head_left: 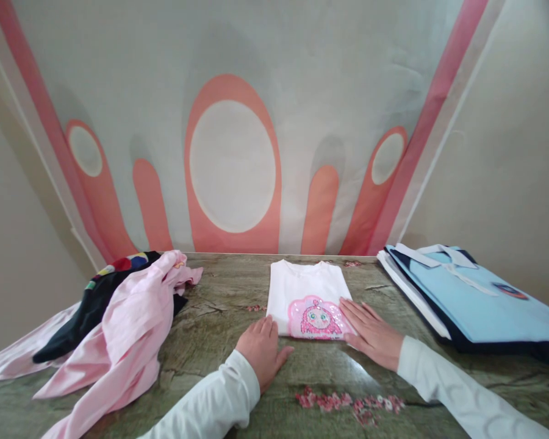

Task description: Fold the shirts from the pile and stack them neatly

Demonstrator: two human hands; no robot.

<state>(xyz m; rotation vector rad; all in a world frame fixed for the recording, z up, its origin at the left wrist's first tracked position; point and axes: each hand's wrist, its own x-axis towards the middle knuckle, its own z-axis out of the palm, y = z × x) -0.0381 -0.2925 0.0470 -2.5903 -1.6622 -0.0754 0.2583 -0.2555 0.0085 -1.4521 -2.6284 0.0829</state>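
At the far left of the wood-patterned table [219,292], a loose heap of clothing spills toward the near edge: a pale garment [22,356] trails outward, a black garment [77,320] with red, blue, yellow and green patches at its far end lies next to it, and a crumpled pink garment [132,323] drapes over the black one. Well to the right of the heap, the left hand [261,349] rests palm down at the near left corner of the white shirt [283,280]; its fingers lie together, its thumb points away from the cloth, and it grasps nothing. The white shirt lies folded into a compact shape at the middle of the table, its neckline on the far side and a pink cartoon print [318,320] near the closer edge. The right hand [370,332] lies flat, fingers stretched, across the near right edge of the shirt, touching it without clenching. Between the forearms, pink blossoms [329,399] decorate the tabletop. At the far right sits a stack of folded clothes, with a light blue garment [498,311] with white ties on top and white cloth [412,296] and dark cloth showing underneath.
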